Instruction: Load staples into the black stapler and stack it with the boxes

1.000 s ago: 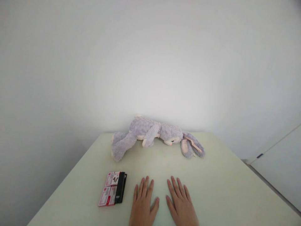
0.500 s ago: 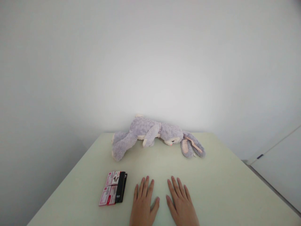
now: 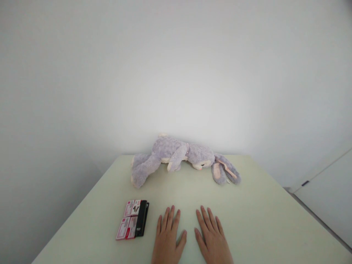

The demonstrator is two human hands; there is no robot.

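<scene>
My left hand (image 3: pixel 167 238) and my right hand (image 3: pixel 211 237) lie flat, palms down, side by side on the pale green table (image 3: pixel 261 220) near its front edge. Both hold nothing and their fingers are slightly spread. Just left of my left hand lies a small stack of red-and-white packets with a black piece (image 3: pixel 133 219) along its right side. At the table's far edge a grey-lilac plush rabbit (image 3: pixel 176 157) lies on its side, its long ears (image 3: pixel 224 170) stretched to the right.
A plain white wall rises behind the table. A white cabinet (image 3: pixel 327 194) with a small dark handle stands at the right, beyond the table's edge.
</scene>
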